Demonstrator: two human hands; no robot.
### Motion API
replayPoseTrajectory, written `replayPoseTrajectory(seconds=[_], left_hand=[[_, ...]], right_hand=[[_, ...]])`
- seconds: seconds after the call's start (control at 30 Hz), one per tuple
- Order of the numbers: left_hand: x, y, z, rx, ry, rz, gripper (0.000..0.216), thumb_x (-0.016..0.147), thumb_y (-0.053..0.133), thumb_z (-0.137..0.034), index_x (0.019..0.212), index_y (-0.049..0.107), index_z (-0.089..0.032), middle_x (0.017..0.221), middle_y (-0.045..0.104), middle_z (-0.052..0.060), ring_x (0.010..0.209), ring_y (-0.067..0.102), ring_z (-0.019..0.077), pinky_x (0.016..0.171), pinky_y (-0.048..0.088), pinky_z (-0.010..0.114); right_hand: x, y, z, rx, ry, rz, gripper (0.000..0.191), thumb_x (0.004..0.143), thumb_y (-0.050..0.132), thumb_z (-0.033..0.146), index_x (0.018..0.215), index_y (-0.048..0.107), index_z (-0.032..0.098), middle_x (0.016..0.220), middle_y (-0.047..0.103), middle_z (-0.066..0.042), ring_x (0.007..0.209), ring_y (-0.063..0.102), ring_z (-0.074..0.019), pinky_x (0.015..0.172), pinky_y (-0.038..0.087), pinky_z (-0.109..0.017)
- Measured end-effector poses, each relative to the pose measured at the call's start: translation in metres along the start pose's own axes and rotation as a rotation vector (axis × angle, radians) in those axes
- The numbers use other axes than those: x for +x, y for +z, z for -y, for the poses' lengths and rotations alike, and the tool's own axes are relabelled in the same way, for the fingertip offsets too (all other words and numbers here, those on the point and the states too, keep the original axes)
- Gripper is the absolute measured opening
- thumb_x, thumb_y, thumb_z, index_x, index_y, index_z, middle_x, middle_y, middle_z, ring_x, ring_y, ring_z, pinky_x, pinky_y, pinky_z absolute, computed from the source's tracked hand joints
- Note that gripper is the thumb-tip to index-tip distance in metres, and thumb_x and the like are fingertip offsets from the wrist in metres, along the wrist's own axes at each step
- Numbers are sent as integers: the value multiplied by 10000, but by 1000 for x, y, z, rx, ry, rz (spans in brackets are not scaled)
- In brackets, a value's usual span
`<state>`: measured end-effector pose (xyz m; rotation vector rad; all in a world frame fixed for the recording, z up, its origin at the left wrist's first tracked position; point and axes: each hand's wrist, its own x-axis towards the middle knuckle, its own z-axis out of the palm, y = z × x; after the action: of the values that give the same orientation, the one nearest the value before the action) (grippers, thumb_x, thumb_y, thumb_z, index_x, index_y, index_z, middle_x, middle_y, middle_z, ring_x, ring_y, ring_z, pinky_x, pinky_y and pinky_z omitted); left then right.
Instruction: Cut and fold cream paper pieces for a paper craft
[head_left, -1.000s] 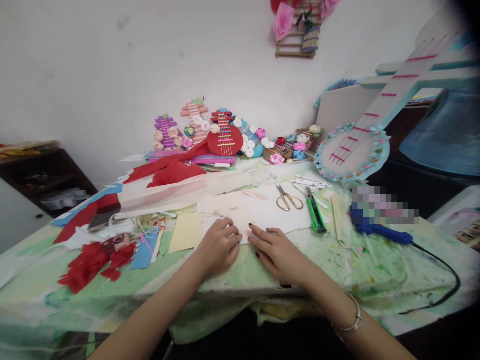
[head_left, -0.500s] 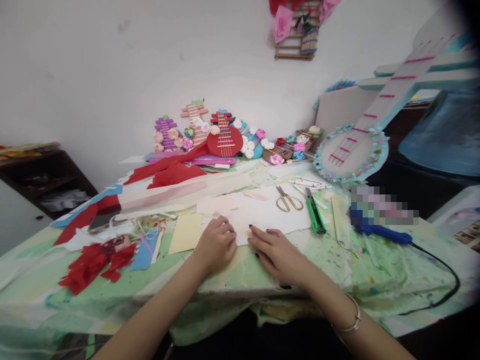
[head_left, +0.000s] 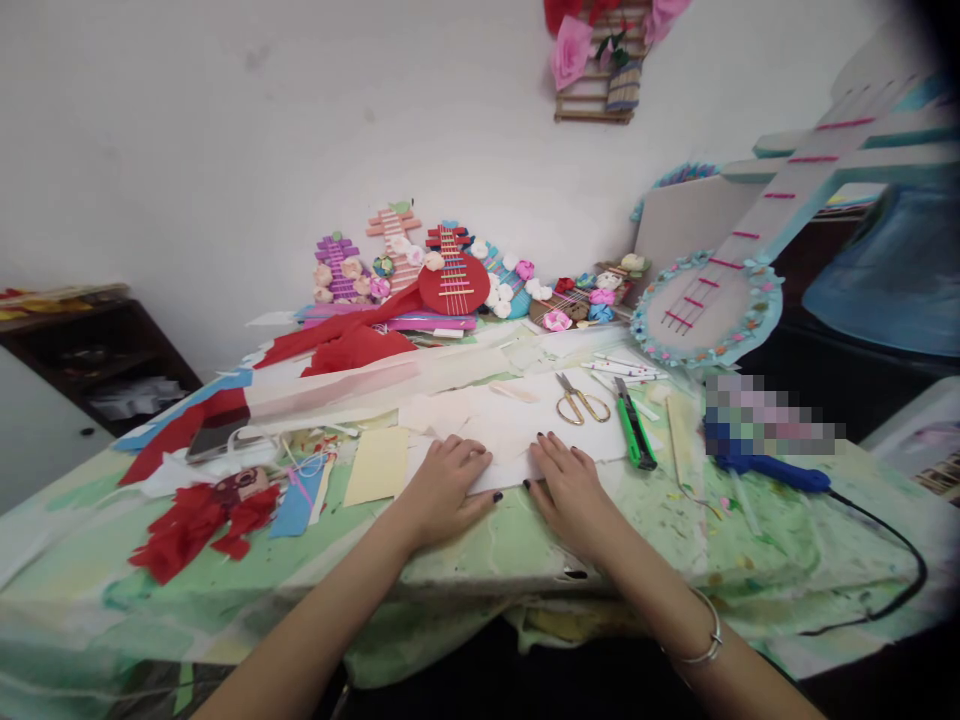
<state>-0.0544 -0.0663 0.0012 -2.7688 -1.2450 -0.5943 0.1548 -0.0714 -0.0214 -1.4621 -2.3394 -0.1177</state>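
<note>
A white sheet of paper (head_left: 607,440) lies on the table, with thin pale pink paper (head_left: 504,440) on it. My left hand (head_left: 448,490) rests palm down on the near left part of the papers, thumb stretched toward the middle. On the right, my right hand (head_left: 568,485) lies flat with its fingers spread over the near edge. Neither hand grips anything. Gold-handled scissors (head_left: 581,402) and a green utility knife (head_left: 635,430) lie beyond and right of my right hand. Beside my left wrist is a pale yellow card (head_left: 375,465).
Red crepe paper (head_left: 180,530) and blue strips (head_left: 295,505) lie at left. A blue corded tool (head_left: 780,472), partly pixelated, sits at right. Several small decorated paper lutes (head_left: 454,280) line the wall. A large pale lute (head_left: 709,305) leans at the back right.
My hands have moved apart: the right one shifted rightward along the paper. My left fingers, curled before, are now stretched flat. The whole view has shifted slightly.
</note>
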Motion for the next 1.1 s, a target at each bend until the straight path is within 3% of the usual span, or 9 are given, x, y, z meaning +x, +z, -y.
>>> replayPoseTrajectory(seconds=[0.23, 0.4, 0.53, 0.63, 0.77, 0.9, 1.1], left_hand=[[2, 3, -3, -88, -1, -40, 566, 767, 575, -371, 1277, 425, -175, 1109, 523, 128, 1026, 450, 275, 891, 368, 459], [0, 7, 5, -227, -16, -129, 435, 753, 491, -96, 1187, 480, -133, 1108, 563, 118, 1049, 496, 221, 922, 411, 382], [1, 11, 11, -183, -45, -214, 294, 743, 499, -64, 1010, 595, -143, 1074, 582, 111, 1026, 509, 228, 908, 420, 399], [2, 14, 15, -179, -61, -203, 241, 799, 463, -64, 937, 634, -163, 939, 623, 79, 906, 546, 197, 837, 457, 364], [3, 18, 17, -170, -133, -238, 289, 823, 440, -61, 1048, 595, -156, 895, 631, 74, 855, 567, 184, 780, 476, 334], [5, 17, 14, -229, -228, -257, 236, 793, 487, -75, 997, 573, -157, 909, 644, 55, 809, 592, 166, 742, 477, 303], [7, 9, 11, -241, -182, -193, 128, 729, 569, -83, 775, 624, -189, 792, 661, 4, 799, 587, 171, 783, 428, 328]], right_hand=[[9, -8, 2, 89, -188, 78, 393, 873, 384, 170, 1257, 457, 144, 1355, 441, -135, 1286, 334, -263, 994, 267, -515], [29, -22, 1, 99, -256, 187, 253, 847, 457, 194, 1078, 558, 178, 1166, 580, -131, 1167, 459, -267, 894, 359, -496], [48, -27, -3, 67, -291, 265, 100, 796, 542, 189, 873, 602, 170, 965, 645, -96, 1036, 552, -257, 869, 378, -486], [56, -22, -5, 158, -303, 204, 148, 743, 607, 175, 890, 615, 191, 1029, 649, -71, 1151, 486, -266, 957, 276, -527], [57, -10, -2, 332, -313, 122, 282, 739, 617, 147, 1016, 605, 201, 1078, 643, -69, 1097, 530, -224, 916, 332, -417], [56, -5, 1, 384, -338, 15, 166, 772, 615, 176, 934, 646, 185, 1006, 665, -80, 993, 574, -200, 864, 350, -380], [61, -3, -8, 423, -343, -80, 142, 773, 607, 109, 778, 697, 219, 819, 708, -28, 856, 600, -180, 803, 402, -365]])
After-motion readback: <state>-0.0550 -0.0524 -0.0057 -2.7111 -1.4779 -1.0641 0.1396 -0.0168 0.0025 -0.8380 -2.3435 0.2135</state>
